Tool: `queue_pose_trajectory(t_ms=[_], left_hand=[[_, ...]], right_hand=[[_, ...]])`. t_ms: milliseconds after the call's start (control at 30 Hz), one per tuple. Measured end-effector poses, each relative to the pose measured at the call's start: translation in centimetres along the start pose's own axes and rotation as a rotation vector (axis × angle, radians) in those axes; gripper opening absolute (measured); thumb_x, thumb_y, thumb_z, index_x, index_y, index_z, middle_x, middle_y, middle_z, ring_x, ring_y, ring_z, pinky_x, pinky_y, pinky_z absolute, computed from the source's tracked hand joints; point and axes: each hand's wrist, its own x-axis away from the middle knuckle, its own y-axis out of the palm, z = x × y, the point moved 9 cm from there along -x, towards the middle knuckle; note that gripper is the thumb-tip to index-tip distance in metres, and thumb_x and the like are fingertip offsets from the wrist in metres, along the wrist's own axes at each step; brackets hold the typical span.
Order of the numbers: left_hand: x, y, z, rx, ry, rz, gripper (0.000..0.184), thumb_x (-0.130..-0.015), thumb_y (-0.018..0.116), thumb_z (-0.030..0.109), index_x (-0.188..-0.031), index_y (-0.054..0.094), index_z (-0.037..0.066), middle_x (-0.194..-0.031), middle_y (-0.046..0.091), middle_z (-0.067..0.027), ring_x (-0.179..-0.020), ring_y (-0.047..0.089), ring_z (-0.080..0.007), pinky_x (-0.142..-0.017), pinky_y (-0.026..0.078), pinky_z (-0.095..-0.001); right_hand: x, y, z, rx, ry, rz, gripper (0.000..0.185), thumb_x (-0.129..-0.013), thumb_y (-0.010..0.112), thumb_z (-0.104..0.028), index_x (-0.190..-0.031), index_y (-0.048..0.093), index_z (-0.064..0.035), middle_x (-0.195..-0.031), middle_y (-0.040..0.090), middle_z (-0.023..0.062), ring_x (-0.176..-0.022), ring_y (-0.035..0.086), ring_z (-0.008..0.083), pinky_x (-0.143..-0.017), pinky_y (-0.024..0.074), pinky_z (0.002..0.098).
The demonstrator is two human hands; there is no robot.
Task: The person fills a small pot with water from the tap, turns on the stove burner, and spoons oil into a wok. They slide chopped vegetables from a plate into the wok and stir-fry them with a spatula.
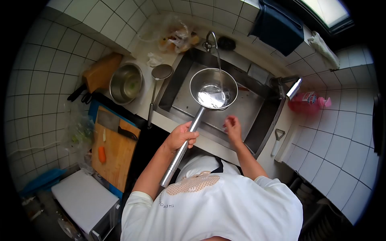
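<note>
Now my left hand (183, 137) is wrapped round the handle of the metal ladle (214, 89), its bowl over the sink (189, 96) under running water; my right hand (233, 128), fingers loosely curled, hovers empty at its near right.

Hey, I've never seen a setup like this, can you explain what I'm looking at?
There's no robot here: it's a person working bare-handed, seen in one picture from a camera worn on their head, looking down. The left hand grips the long metal handle of a round pan or ladle, held over the sink under the tap, with water in it. The right hand is over the sink, seemingly holding nothing. On the left, a cutting board holds a carrot and a cleaver. Beside the sink are a metal bowl and a strainer.
</note>
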Motion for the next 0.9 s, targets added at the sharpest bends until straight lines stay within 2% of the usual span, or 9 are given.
queue_pose_trajectory(t_ms=[67,133,167,233,333,433,600,767,900], left_hand=[[-0.3,0.1,0.0,-0.040,0.009,-0.005,0.020,-0.081,0.055,0.004,-0.099,0.047,0.007,-0.064,0.045,0.0040,-0.048,0.043,-0.0030,-0.041,0.040,-0.0167],[-0.6,0.5,-0.3,-0.030,-0.006,-0.028,0.024,-0.081,0.055,0.004,-0.103,0.046,0.006,-0.065,0.045,0.0035,-0.048,0.043,-0.0026,-0.041,0.039,-0.0163],[-0.7,0.9,-0.3,-0.014,-0.018,-0.042,0.028,-0.081,0.056,0.004,-0.107,0.046,0.006,-0.067,0.045,0.0031,-0.048,0.042,-0.0022,-0.041,0.039,-0.0159],[-0.7,1.6,-0.2,-0.047,-0.002,-0.090,0.027,-0.082,0.055,0.005,-0.108,0.046,0.005,-0.067,0.045,0.0037,-0.048,0.043,-0.0020,-0.042,0.039,-0.0156],[-1.1,0.9,-1.3,-0.040,-0.030,-0.092,0.021,-0.082,0.055,0.006,-0.103,0.048,0.005,-0.067,0.045,0.0039,-0.048,0.043,-0.0017,-0.042,0.039,-0.0154],[-1.1,0.9,-1.5,-0.089,-0.033,-0.054,0.018,-0.082,0.055,0.007,-0.099,0.047,0.006,-0.068,0.045,0.0033,-0.049,0.044,-0.0019,-0.042,0.040,-0.0169],[-0.5,-0.3,-2.1,-0.309,-0.208,0.114,0.014,-0.083,0.053,0.008,-0.096,0.046,0.010,-0.068,0.046,0.0011,-0.050,0.046,-0.0049,-0.039,0.040,-0.0202],[-1.0,-1.2,-2.6,-0.414,-0.135,0.156,0.010,-0.082,0.053,0.009,-0.090,0.046,0.008,-0.064,0.045,0.0012,-0.047,0.045,-0.0062,-0.039,0.041,-0.0210],[-1.1,-1.0,-2.5,-0.477,-0.069,0.170,0.010,-0.082,0.055,0.010,-0.085,0.046,0.008,-0.058,0.041,0.0035,-0.042,0.040,-0.0042,-0.036,0.038,-0.0197]], right_hand=[[3.2,3.8,-0.6,-0.004,0.079,-0.181,0.028,-0.086,0.055,-0.022,-0.107,0.049,-0.0053,-0.090,0.055,0.0017,-0.077,0.055,0.0094,-0.057,0.0440,0.0203],[4.0,6.8,-2.1,-0.167,0.104,-0.294,0.032,-0.086,0.056,-0.027,-0.110,0.049,-0.0068,-0.091,0.056,0.0017,-0.081,0.055,0.0093,-0.063,0.0441,0.0219],[3.8,7.5,-3.1,-0.170,0.094,-0.284,0.032,-0.086,0.056,-0.027,-0.110,0.049,-0.0068,-0.091,0.056,0.0017,-0.081,0.055,0.0093,-0.063,0.0441,0.0219],[4.0,10.3,-4.8,-0.576,0.198,-0.425,0.029,-0.086,0.055,-0.029,-0.106,0.050,-0.0082,-0.091,0.057,0.0017,-0.083,0.054,0.0087,-0.069,0.0428,0.0224],[4.6,11.9,-6.6,-0.636,0.183,-0.463,0.023,-0.085,0.058,-0.024,-0.100,0.051,-0.0087,-0.089,0.057,0.0015,-0.081,0.054,0.0084,-0.069,0.0410,0.0205],[3.9,12.0,-5.5,-0.606,0.135,-0.431,0.026,-0.084,0.058,-0.018,-0.106,0.048,-0.0073,-0.095,0.056,0.0037,-0.083,0.055,0.0116,-0.072,0.0443,0.0258],[3.6,12.3,-4.3,-0.579,0.138,-0.460,0.029,-0.082,0.061,-0.015,-0.106,0.047,-0.0055,-0.093,0.057,0.0040,-0.080,0.056,0.0119,-0.070,0.0454,0.0262],[3.4,12.4,-4.1,-0.550,0.107,-0.447,0.029,-0.082,0.061,-0.016,-0.105,0.047,-0.0057,-0.092,0.056,0.0039,-0.079,0.056,0.0119,-0.071,0.0458,0.0267],[3.3,11.4,-3.4,-0.339,0.050,-0.454,0.022,-0.085,0.057,-0.021,-0.098,0.052,-0.0048,-0.088,0.058,0.0025,-0.078,0.055,0.0103,-0.069,0.0452,0.0256]])
